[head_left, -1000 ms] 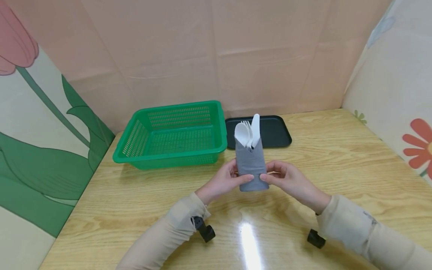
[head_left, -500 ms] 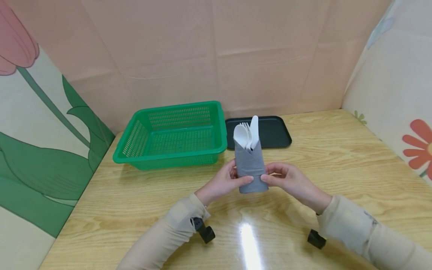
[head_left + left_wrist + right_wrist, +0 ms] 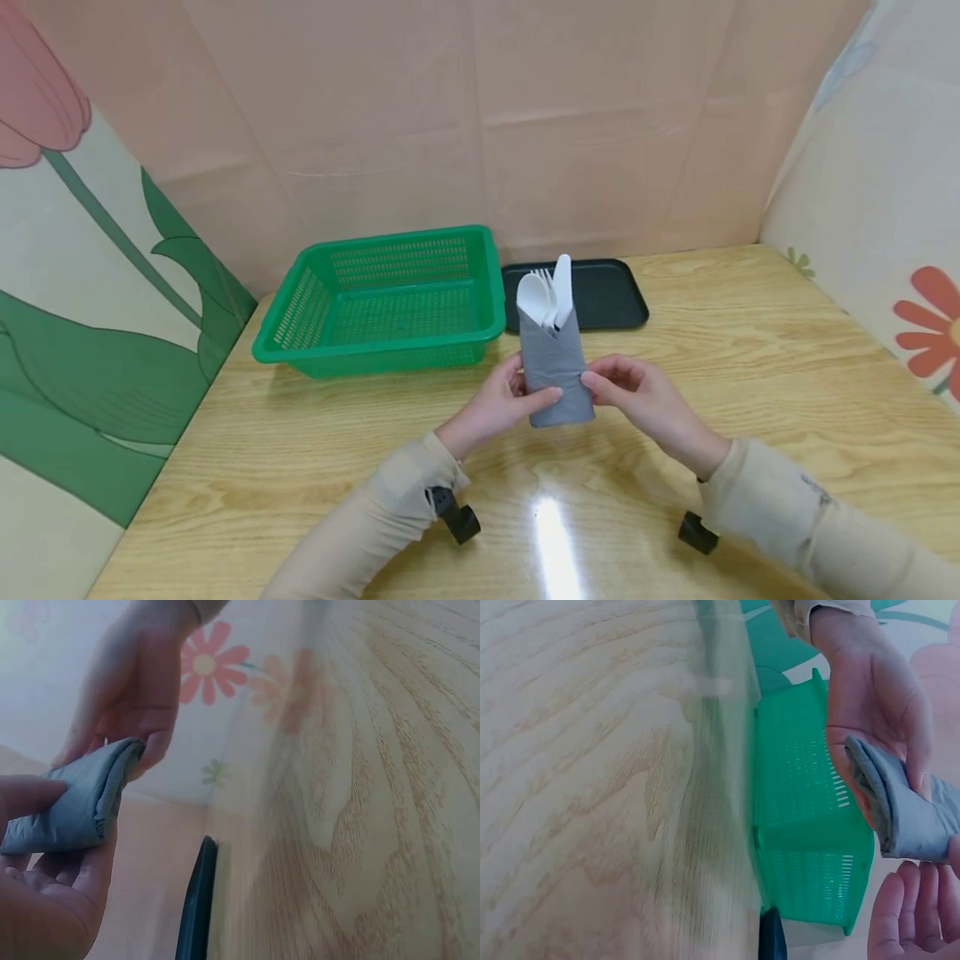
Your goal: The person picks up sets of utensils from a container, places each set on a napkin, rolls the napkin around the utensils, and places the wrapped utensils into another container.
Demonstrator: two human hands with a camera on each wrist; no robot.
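A grey napkin (image 3: 553,367), folded into a pouch, is held above the table between both hands. From its top stick a white spoon (image 3: 533,297), a white fork (image 3: 548,292) and a white knife (image 3: 562,283). My left hand (image 3: 506,400) grips the pouch's left side, thumb across the front and fingers behind. On the right edge, my right hand (image 3: 641,398) pinches the napkin between thumb and fingers. In the left wrist view the folded bottom end of the napkin (image 3: 82,799) shows its layers; the right wrist view shows the same napkin (image 3: 907,806) with the left thumb on it.
At the back left of the wooden table (image 3: 315,467) stands a green perforated basket (image 3: 397,354). Beside it on the right lies a black tray (image 3: 611,296), partly hidden behind the cutlery. A pink sheet (image 3: 375,108) hangs behind the table.
The right thumb has shifted up a little along the pouch's right edge. The pouch has moved slightly left, and the left hand keeps its grip.
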